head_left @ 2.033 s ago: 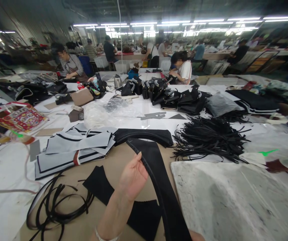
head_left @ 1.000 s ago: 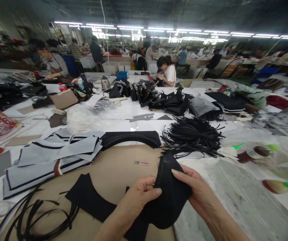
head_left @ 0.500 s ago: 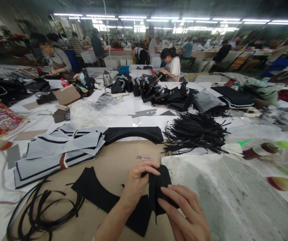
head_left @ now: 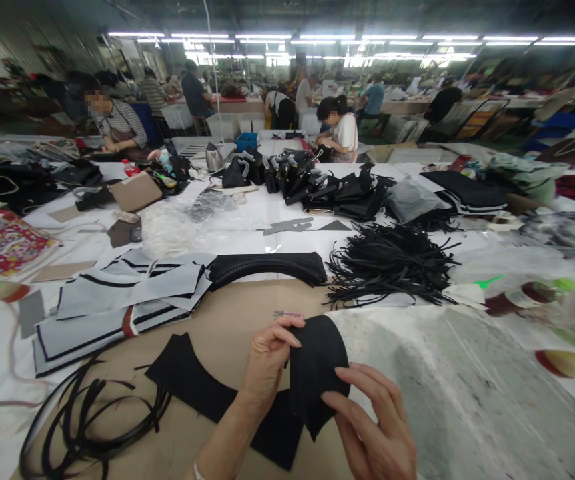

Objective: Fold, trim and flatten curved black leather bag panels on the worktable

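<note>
A folded black piece (head_left: 317, 373) is held up between my two hands. My left hand (head_left: 267, 360) pinches its upper left edge. On its right edge, my right hand (head_left: 375, 413) grips with thumb and fingertips. Beneath, a curved black panel (head_left: 192, 380) lies on the tan board (head_left: 247, 303), partly covered by my left forearm and the held piece. Small pink-handled snips (head_left: 289, 314) rest just beyond my left hand.
Black strips lie coiled (head_left: 87, 427) at the lower left. Behind are grey-white panels (head_left: 112, 300), stacked curved black pieces (head_left: 267, 267) and a heap of black strips (head_left: 392, 263). Black bags (head_left: 337, 190) stand farther back. Two people sit across the table.
The black piece has turned so that its broad face shows, and it looks wider. My left hand has shifted slightly left; both hands still hold it.
</note>
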A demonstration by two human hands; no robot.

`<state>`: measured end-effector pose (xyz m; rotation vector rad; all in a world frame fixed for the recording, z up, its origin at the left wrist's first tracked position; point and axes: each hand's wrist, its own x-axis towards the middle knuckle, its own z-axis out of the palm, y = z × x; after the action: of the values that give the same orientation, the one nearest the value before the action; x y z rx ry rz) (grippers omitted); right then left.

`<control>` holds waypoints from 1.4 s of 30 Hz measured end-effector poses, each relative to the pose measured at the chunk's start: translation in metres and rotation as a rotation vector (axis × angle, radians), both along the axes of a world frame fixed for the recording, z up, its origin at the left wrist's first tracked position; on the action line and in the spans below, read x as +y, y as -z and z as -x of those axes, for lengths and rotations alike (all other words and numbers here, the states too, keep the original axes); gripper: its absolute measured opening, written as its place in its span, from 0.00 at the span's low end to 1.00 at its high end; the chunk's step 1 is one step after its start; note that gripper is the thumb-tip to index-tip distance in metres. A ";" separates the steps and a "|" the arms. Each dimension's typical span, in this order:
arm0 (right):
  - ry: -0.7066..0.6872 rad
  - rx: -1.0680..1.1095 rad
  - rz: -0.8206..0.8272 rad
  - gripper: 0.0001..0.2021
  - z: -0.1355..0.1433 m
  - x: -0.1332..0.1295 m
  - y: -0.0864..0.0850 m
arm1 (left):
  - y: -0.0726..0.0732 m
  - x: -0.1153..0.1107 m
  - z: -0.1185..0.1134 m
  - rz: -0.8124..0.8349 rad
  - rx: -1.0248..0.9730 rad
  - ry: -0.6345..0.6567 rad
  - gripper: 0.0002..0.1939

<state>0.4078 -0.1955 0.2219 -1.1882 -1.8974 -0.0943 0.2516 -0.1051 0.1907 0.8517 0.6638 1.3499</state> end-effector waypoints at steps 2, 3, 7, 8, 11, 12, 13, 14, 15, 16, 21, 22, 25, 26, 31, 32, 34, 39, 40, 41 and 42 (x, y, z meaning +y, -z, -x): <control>0.000 0.000 -0.003 0.15 0.001 0.001 0.002 | -0.001 -0.001 -0.001 0.029 -0.053 0.010 0.08; -0.003 -0.003 -0.005 0.15 0.001 0.001 0.003 | -0.001 -0.001 -0.001 0.032 -0.071 0.015 0.08; 0.023 0.026 -0.051 0.16 0.004 0.004 0.007 | -0.006 -0.004 0.000 0.003 -0.088 0.039 0.08; 0.043 0.036 -0.063 0.17 0.004 0.005 0.007 | -0.008 -0.005 0.000 -0.001 -0.091 0.051 0.08; 0.102 0.009 -0.048 0.23 0.003 0.008 0.006 | -0.016 -0.006 0.002 -0.003 -0.109 0.094 0.09; 0.115 -0.013 -0.037 0.24 0.001 0.009 0.006 | -0.019 -0.007 0.002 -0.005 -0.114 0.104 0.09; 0.125 -0.030 -0.026 0.25 0.000 0.010 0.006 | -0.020 -0.007 0.003 -0.007 -0.116 0.114 0.09; 0.135 -0.042 -0.019 0.25 -0.002 0.010 0.006 | -0.021 -0.007 0.003 -0.009 -0.116 0.116 0.09; 0.144 -0.050 -0.015 0.25 -0.003 0.010 0.006 | -0.022 -0.007 0.004 -0.013 -0.112 0.115 0.09; 0.156 -0.056 -0.014 0.26 -0.005 0.010 0.006 | -0.021 -0.007 0.004 -0.018 -0.108 0.111 0.09; 0.187 -0.108 -0.036 0.28 -0.008 0.008 0.011 | -0.016 -0.004 0.006 -0.030 -0.096 0.085 0.10; 0.185 -0.115 -0.034 0.28 -0.008 0.007 0.012 | -0.015 -0.003 0.006 -0.027 -0.095 0.083 0.10; 0.191 -0.113 -0.030 0.28 -0.009 0.005 0.015 | -0.013 -0.003 0.005 -0.022 -0.083 0.084 0.09; 0.193 -0.115 -0.033 0.28 -0.010 0.004 0.015 | -0.012 -0.004 0.005 -0.025 -0.079 0.084 0.10; 0.199 -0.124 -0.044 0.30 -0.012 0.004 0.016 | -0.010 -0.005 0.004 -0.046 -0.070 0.086 0.10; 0.199 -0.125 -0.044 0.30 -0.012 0.004 0.016 | -0.010 -0.005 0.004 -0.048 -0.067 0.085 0.10; 0.199 -0.125 -0.033 0.31 -0.012 0.003 0.016 | -0.010 -0.004 0.005 -0.059 -0.061 0.080 0.10; 0.200 -0.099 -0.016 0.30 -0.010 0.003 0.016 | -0.009 -0.003 0.005 -0.049 -0.044 0.084 0.11; 0.203 -0.094 -0.017 0.29 -0.009 0.003 0.016 | -0.008 -0.003 0.004 -0.038 -0.040 0.084 0.11; 0.206 -0.089 -0.018 0.29 -0.009 0.003 0.017 | -0.008 -0.003 0.003 -0.028 -0.038 0.084 0.11; 0.210 -0.085 -0.017 0.29 -0.009 0.003 0.017 | -0.008 -0.004 0.003 -0.019 -0.036 0.084 0.12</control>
<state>0.4164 -0.1925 0.2049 -1.3883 -1.8345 -0.2785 0.2489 -0.1086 0.1991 0.8590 0.5819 1.2943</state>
